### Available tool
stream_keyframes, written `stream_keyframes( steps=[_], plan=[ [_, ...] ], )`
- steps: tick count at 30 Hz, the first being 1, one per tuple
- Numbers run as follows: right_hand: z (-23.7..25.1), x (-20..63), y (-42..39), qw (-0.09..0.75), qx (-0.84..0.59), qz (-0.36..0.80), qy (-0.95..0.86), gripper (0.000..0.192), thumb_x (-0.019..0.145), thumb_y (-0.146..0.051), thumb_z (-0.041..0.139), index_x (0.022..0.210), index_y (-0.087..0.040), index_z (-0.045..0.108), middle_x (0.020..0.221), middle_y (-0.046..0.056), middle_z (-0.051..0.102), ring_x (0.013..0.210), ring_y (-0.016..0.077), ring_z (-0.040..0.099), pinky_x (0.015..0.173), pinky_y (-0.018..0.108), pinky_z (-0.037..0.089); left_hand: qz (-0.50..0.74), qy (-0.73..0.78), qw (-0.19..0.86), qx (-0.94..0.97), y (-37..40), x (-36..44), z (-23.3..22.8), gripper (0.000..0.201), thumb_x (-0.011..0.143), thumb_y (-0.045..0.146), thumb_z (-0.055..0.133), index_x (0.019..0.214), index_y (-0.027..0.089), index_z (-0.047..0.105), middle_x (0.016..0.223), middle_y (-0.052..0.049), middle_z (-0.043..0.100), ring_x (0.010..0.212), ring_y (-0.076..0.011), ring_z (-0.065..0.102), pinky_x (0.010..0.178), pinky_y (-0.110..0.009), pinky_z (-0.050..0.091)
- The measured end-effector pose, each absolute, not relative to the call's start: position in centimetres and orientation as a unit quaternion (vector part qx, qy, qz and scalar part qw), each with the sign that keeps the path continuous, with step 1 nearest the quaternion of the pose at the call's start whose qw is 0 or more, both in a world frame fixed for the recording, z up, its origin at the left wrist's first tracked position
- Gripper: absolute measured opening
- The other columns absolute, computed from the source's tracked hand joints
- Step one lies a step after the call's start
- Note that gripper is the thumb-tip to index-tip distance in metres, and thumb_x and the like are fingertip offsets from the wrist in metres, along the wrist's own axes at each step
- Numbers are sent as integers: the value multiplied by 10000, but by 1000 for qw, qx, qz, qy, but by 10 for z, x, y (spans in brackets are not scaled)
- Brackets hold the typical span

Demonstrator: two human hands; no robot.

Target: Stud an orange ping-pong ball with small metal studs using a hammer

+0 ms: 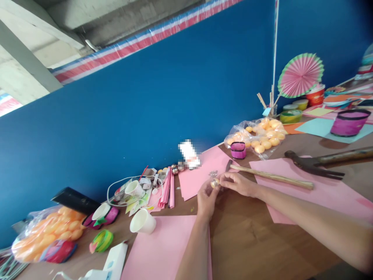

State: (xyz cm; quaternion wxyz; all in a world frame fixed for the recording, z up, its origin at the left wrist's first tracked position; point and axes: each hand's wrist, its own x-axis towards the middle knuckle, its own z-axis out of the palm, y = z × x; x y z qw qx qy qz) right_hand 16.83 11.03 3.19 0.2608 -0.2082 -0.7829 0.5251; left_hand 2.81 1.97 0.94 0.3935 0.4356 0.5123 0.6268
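A small orange ball [215, 183] with a shiny, metallic-looking part is gripped between the thumb and fingers of my left hand [206, 199]. Against its right side, my right hand [237, 184] has thumb and fingertips pinched together; anything between them is too small to make out. Just beyond the ball, a little heap of silvery bits [213, 173] lies on a pink sheet [190, 182]. A small hammer with a wooden handle [274, 176] rests to the right of my hands, its head close to the right fingers.
A claw hammer [316, 163] lies at right on pink paper [279, 206]. Bags of orange balls [268, 136] stand at back right and far left. Shiny balls [175, 169], paper strips [167, 188], a white cup [142, 221] and a power strip [115, 262] are leftward. A blue wall [145, 112] borders the table.
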Motion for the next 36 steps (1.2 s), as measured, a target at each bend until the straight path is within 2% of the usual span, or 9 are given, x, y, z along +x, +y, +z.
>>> stream_keyframes(
  steps=[5, 21, 36],
  plan=[
    [34, 167, 109, 263, -227, 555, -756, 311, 770, -478, 520, 737, -168, 528, 738, 18, 585, 696, 149, 536, 686, 287, 421, 628, 509, 392, 439, 19, 29, 13, 361, 734, 300, 630, 1072, 178, 599, 1090, -94, 635, 989, -216, 593, 884, -362, 448],
    [27, 166, 112, 253, -207, 557, -763, 349, 775, -513, 504, 759, -167, 548, 844, 46, 619, 775, 174, 545, 735, 306, 422, 628, 509, 384, 446, 20, 29, 10, 365, 735, 272, 624, 1083, 166, 587, 1095, -94, 631, 980, -209, 595, 871, -355, 459],
    [28, 167, 112, 246, -208, 549, -771, 355, 777, -499, 513, 807, -156, 599, 832, 48, 632, 826, 197, 547, 754, 315, 411, 630, 511, 382, 443, 21, 29, 8, 375, 719, 257, 638, 1081, 174, 588, 1071, -93, 639, 930, -208, 611, 844, -360, 471]
  ],
)
